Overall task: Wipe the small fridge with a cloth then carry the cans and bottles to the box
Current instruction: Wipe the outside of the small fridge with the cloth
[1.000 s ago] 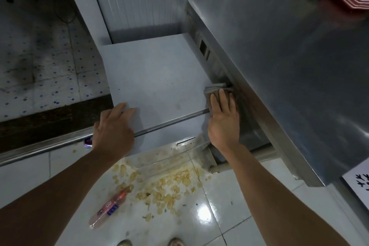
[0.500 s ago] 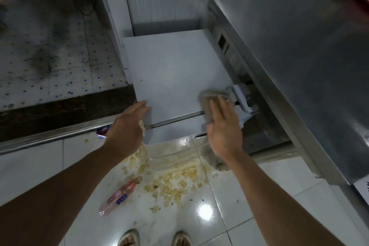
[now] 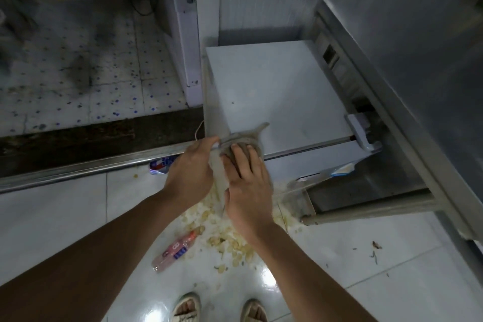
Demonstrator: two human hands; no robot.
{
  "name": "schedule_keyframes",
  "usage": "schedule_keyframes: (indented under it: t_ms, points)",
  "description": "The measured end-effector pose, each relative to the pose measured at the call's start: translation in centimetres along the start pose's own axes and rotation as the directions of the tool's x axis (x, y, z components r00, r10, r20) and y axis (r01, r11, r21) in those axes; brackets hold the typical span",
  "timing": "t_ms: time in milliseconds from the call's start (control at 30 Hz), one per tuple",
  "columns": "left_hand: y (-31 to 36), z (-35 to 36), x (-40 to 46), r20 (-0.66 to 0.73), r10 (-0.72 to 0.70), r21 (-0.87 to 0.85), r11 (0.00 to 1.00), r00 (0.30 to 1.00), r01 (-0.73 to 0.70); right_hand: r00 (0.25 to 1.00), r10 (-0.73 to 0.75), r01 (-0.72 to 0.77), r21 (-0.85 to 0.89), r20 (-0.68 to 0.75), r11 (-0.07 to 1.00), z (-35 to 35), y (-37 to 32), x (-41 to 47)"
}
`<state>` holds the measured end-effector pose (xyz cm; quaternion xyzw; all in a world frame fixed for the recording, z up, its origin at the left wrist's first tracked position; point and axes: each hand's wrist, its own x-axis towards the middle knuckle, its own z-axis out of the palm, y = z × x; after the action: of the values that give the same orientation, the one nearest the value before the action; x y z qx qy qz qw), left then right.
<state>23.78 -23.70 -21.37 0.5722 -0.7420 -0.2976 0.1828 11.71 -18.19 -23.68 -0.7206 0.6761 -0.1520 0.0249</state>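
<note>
The small white fridge [image 3: 277, 91] stands below me, seen from above, between a white wall and a steel counter. My right hand [image 3: 245, 180] presses a grey cloth [image 3: 248, 140] against the fridge's front left corner. My left hand [image 3: 192, 168] rests right beside it on the same corner, touching the fridge's left edge. A pink plastic bottle [image 3: 176, 249] lies on the floor below my hands. A blue and red can or wrapper [image 3: 160, 165] lies partly hidden behind my left wrist.
A steel counter [image 3: 407, 65] overhangs on the right, with its leg frame [image 3: 366, 210] near the floor. Spilled chips [image 3: 230, 238] cover the white tiles before the fridge. A metal threshold strip [image 3: 86, 167] crosses the floor at left. My feet [image 3: 219, 308] show at the bottom.
My right hand has slid the cloth leftwards along the fridge's front edge, from the right corner to the left corner, ending next to my left hand. The view has shifted left.
</note>
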Motion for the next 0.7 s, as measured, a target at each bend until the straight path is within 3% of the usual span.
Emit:
schedule_keyframes:
  t_ms: [133, 267, 400, 500, 600, 700]
  points:
    - [0.6, 0.1, -0.3, 0.051, -0.015, 0.002, 1.000, 0.999, 0.015, 0.992, -0.126, 0.128, -0.081, 0.021, 0.989, -0.9, 3.3, -2.3]
    - [1.5, 0.7, -0.9, 0.048, 0.009, -0.005, 1.000, 0.999, -0.008, 0.996, 0.081, -0.086, -0.132, -0.042, 0.988, -2.5, 8.2, -2.1]
    - [1.9, 1.6, -1.7, 0.017, 0.028, -0.012, 1.000, 0.999, -0.028, 0.992, 0.113, -0.119, -0.093, -0.063, 0.989, -1.3, 5.8, -2.5]
    - [2.4, 2.7, -2.7, -0.025, 0.004, -0.005, 1.000, 1.000, -0.004, 0.999, 0.001, -0.001, 0.001, -0.045, 1.000, -0.2, 5.1, -3.2]
    - [3.5, 4.1, -3.7, -0.117, 0.028, 0.042, 0.999, 0.993, -0.023, 0.990, -0.129, 0.128, -0.023, -0.063, 0.992, -1.0, 9.2, -2.7]
    - [5.1, 6.1, -4.3, -0.202, 0.132, 0.166, 0.981, 0.970, -0.099, 0.993, -0.115, 0.113, -0.042, -0.033, 0.993, -1.9, 13.5, -2.7]
